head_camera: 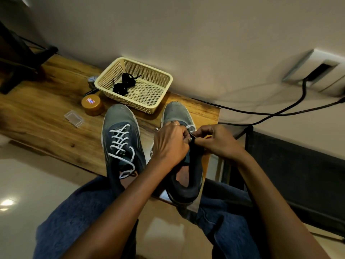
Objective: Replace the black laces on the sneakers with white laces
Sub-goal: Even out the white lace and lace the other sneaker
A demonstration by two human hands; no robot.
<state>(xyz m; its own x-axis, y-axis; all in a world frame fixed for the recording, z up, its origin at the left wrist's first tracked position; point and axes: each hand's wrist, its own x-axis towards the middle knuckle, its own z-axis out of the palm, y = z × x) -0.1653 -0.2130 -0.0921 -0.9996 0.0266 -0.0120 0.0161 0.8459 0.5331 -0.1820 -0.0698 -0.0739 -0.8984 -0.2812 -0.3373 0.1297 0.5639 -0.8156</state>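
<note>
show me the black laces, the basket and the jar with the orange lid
black laces (124, 83), head view, middle of the bundle
basket (110, 75), head view, left wall
jar (91, 103), head view, lid top

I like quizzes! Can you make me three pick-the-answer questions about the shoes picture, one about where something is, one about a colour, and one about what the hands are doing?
1. Where are the black laces?
A. in the basket
B. on the floor
C. in the left sneaker

2. What colour are the left sneaker's laces?
A. red
B. black
C. white

3. What are the left hand and right hand doing?
A. resting flat on the table
B. working at the right sneaker
C. lifting the jar

Answers: 1 A, the dark bundle lies inside the basket. 2 C, white laces cross it. 3 B, both hands pinch at its eyelets.
</note>
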